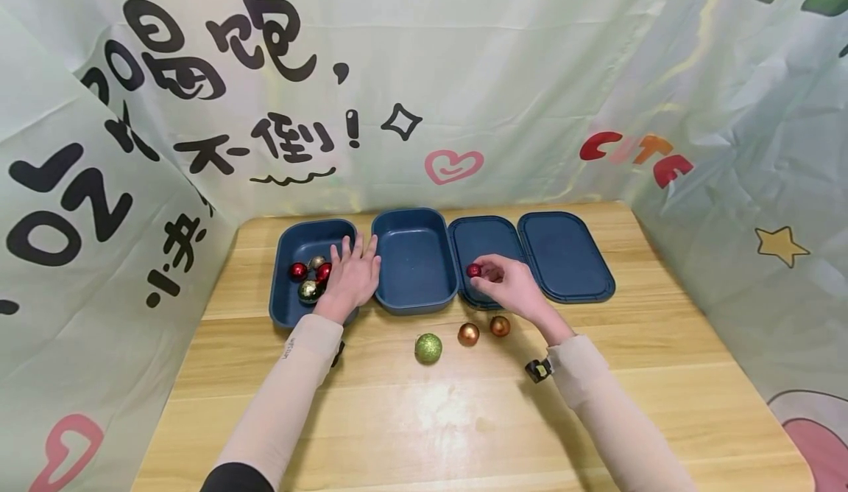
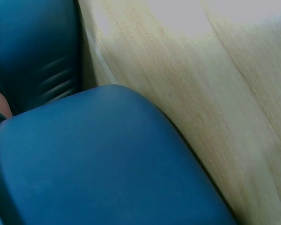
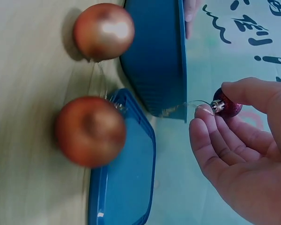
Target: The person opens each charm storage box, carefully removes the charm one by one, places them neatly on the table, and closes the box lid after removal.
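Note:
Between thumb and fingers, my right hand (image 1: 509,283) pinches a small dark red Christmas bauble (image 1: 473,270), above the nearer of two blue lids (image 1: 492,238). In the right wrist view the bauble (image 3: 228,104) shows a silver cap with a thin string loop. With fingers spread, my left hand (image 1: 352,280) lies over the right rim of the left blue box (image 1: 281,286), fingertips close to the middle box. Inside that left box are red baubles (image 1: 298,271) and gold ones (image 1: 309,292), partly hidden by the hand. The middle blue box (image 1: 416,256) shows only its bare inside.
A glittery green bauble (image 1: 428,348) and two copper baubles (image 1: 468,334) sit on the wooden table (image 1: 437,433) before the boxes. Another blue lid (image 1: 566,256) lies at the right. A printed cloth (image 1: 503,72) hangs behind the table and along its sides.

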